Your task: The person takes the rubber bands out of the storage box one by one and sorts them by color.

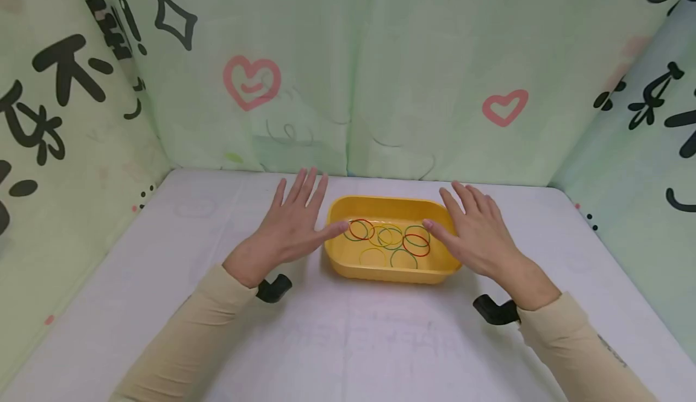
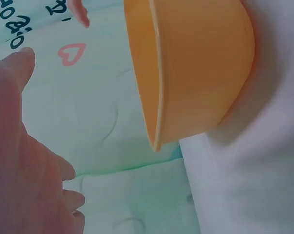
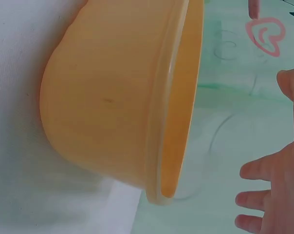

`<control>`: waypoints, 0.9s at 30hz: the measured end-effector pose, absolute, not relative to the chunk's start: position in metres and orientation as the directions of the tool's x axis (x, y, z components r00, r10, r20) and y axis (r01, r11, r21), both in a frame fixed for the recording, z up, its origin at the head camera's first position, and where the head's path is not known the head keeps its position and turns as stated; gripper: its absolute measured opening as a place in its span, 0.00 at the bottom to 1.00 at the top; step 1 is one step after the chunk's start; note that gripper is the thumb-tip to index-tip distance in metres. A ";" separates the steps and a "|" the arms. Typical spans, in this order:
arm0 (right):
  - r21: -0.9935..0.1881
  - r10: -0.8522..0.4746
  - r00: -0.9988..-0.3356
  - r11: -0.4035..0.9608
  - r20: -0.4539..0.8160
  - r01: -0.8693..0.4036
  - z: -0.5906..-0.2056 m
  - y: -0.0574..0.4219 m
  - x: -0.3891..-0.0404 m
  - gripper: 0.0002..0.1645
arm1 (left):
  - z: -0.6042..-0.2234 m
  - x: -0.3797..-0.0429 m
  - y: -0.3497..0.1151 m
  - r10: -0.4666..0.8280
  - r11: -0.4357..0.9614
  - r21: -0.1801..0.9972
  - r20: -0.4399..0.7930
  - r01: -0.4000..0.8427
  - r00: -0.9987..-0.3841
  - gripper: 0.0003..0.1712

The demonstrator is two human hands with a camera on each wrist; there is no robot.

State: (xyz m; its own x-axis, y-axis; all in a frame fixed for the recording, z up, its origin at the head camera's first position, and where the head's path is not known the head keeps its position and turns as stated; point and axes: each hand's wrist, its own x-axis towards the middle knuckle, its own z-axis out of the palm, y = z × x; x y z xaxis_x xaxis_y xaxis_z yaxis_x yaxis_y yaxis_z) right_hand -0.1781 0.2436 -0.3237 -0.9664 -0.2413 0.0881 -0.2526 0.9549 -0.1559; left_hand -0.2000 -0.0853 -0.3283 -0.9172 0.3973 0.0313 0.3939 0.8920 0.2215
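A yellow plastic tub [image 1: 391, 275] stands on the white table, with several thin rings in red, yellow and green, which look like rubber bands [image 1: 416, 245], lying on its floor. My left hand [image 1: 290, 223] hovers at the tub's left side, fingers spread and straight, the thumb reaching over the rim. On the other side my right hand [image 1: 478, 230] is held out the same way, its thumb over the right part of the tub. Neither hand holds anything. Both wrist views show the tub's outer wall [image 2: 205, 63] beside the hand, with a gap between them.
The white tabletop [image 1: 348, 341] spreads around the tub. Pale green cloth walls [image 1: 413, 57] with drawn hearts and black lettering enclose the table at the back, left and right. A black wrist mount [image 1: 274, 288] sits under each cuff.
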 end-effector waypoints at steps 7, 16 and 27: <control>-0.146 -0.250 -0.961 0.953 0.116 -0.266 -0.325 0.240 -0.180 0.50 | -0.338 -0.198 -0.079 0.412 0.882 0.251 0.002 0.399 -0.911 0.60; -0.142 -0.281 -0.933 0.938 0.225 -0.317 -0.329 0.236 -0.187 0.33 | -0.354 -0.196 -0.068 0.417 0.870 0.301 -0.025 0.390 -0.909 0.64; -0.089 -0.296 -0.929 0.943 0.223 -0.322 -0.335 0.228 -0.195 0.22 | -0.372 -0.193 -0.059 0.381 0.887 0.308 -0.064 0.345 -0.922 0.72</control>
